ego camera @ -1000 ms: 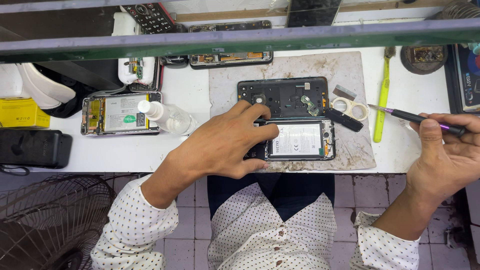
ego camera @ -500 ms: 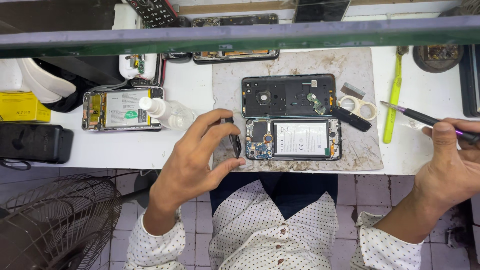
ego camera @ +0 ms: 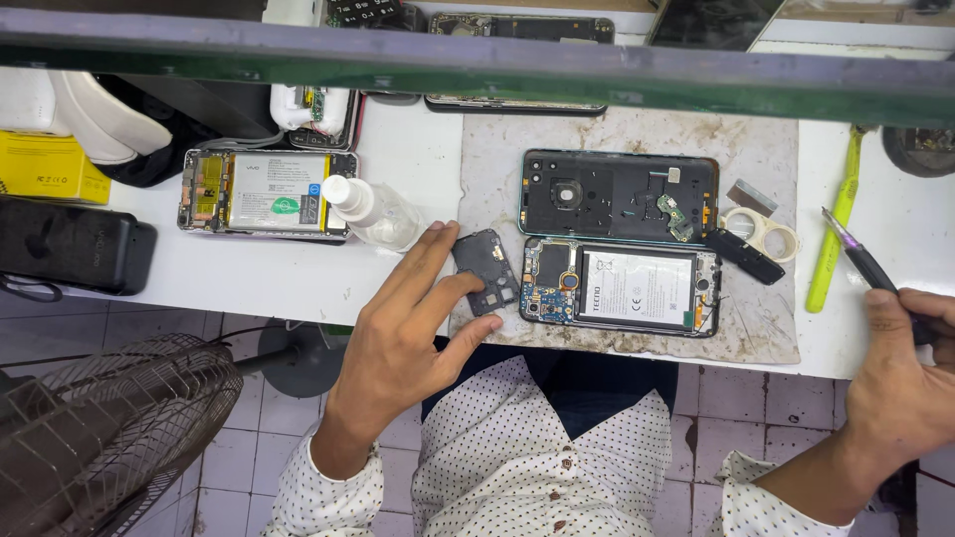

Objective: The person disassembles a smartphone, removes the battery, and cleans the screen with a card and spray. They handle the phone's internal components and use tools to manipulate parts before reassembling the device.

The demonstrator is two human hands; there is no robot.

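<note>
Left grip (ego camera: 403, 333): on black cover (ego camera: 486, 270) | beside: opened phone (ego camera: 619, 289), bottle (ego camera: 370, 211)

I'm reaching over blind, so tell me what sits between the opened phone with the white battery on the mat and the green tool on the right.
In the head view, between the opened phone and the green tool lie a small black strip part and a roll of clear tape.

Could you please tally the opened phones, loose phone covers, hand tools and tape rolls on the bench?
Opened phones: 2
Loose phone covers: 2, a back shell and a small black cover under the left hand
Hand tools: 2
Tape rolls: 1
Total: 7
</note>
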